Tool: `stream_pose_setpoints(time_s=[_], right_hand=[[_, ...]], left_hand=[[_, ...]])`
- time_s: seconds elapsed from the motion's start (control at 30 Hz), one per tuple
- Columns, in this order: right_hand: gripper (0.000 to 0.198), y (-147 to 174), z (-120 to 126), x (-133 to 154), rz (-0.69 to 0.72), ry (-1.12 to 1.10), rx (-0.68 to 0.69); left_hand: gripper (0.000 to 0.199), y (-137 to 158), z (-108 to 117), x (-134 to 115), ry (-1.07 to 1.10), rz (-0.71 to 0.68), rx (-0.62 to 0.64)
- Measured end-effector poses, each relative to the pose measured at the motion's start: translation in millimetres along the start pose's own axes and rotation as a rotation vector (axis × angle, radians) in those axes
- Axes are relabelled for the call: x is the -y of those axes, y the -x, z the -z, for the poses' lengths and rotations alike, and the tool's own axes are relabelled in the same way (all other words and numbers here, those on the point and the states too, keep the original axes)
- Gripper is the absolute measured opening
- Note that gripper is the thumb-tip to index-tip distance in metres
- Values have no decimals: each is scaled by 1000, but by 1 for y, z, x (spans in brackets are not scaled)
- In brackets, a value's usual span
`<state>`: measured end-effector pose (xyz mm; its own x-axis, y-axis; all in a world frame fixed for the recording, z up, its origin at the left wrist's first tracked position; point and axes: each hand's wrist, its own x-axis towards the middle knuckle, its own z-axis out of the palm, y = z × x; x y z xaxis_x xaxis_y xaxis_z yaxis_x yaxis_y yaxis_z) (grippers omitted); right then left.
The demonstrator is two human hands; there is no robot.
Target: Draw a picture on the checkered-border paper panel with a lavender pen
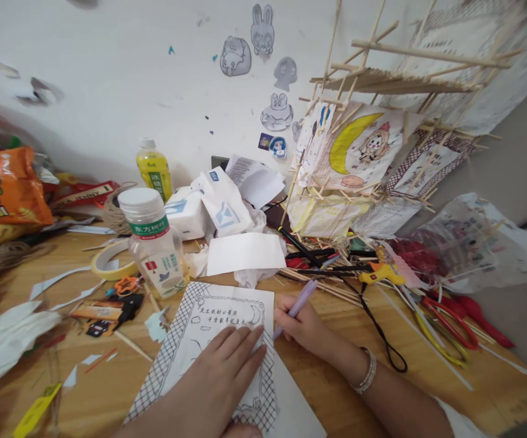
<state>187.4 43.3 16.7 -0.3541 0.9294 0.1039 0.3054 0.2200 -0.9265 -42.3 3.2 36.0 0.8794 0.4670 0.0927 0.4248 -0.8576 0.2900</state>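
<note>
A sheet of paper (188,325) with a black cross-hatched border, handwritten characters and small drawings lies on the wooden table. My left hand (227,365) rests flat on it, fingers stretched out, covering its middle. Another white sheet (293,395) shows beneath it on the right. In my right hand (302,328) is a purple pen (303,298), gripped between closed fingers beside the paper's right edge. The pen tip points down by that edge; whether it touches the paper I cannot tell. A bracelet (367,371) circles my right wrist.
Behind the paper stand a clear bottle (156,255), a yellow drink bottle (154,167) and tissue packs (222,204). A stick frame (363,79) with drawings rises at the right. Scissors (450,331), a yellow glue gun (382,275), a tape roll (101,261) and scraps lie around.
</note>
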Motion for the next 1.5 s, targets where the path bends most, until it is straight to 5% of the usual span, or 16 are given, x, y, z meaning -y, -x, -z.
stream_pose_setpoints(time_s=[0.7, 1.5], right_hand=[[25, 0, -1, 0, 22, -67, -5], [25, 1, 0, 0, 101, 54, 1]], left_hand=[[79, -1, 3, -2, -48, 19, 66], [73, 2, -6, 2, -51, -10, -69]])
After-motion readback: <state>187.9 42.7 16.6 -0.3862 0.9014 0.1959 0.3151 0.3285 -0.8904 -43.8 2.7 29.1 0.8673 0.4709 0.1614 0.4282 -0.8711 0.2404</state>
